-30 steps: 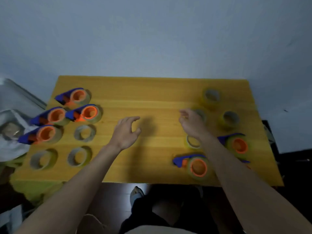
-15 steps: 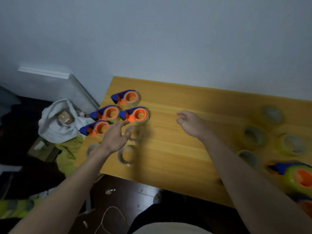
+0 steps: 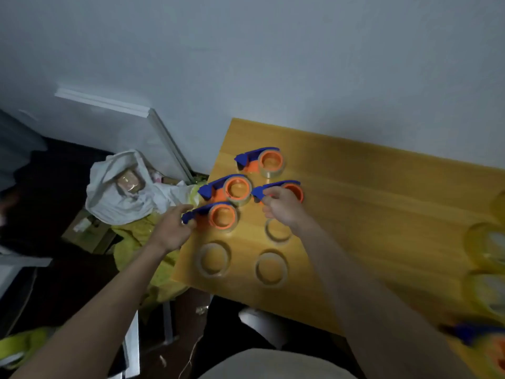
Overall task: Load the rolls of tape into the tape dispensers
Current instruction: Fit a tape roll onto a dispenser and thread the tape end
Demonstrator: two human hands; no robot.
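Several blue-and-orange tape dispensers sit in a cluster at the left end of the yellow wooden table (image 3: pixel 369 214). My left hand (image 3: pixel 170 228) pinches the blue handle tip of the front-left dispenser (image 3: pixel 218 216) between finger and thumb. My right hand (image 3: pixel 284 207) curls its fingers over the blue handle of the dispenser (image 3: pixel 293 188) to the right of it. Two more dispensers (image 3: pixel 235 188) (image 3: pixel 263 161) stand behind. Three loose clear tape rolls (image 3: pixel 277 229) (image 3: pixel 213 259) (image 3: pixel 271 268) lie flat nearer the front edge.
Yellowish tape rolls (image 3: pixel 489 242) and a blurred dispenser (image 3: pixel 486 340) sit at the table's right end. Left of the table, on the floor, lie a white bag (image 3: pixel 123 187) and yellow plastic (image 3: pixel 136 236). A grey wall runs along the table's back edge.
The view has swung left. Both hands have moved left and forward onto the dispenser cluster; the left hand has taken the front-left dispenser's tip and the right hand its neighbour's handle.
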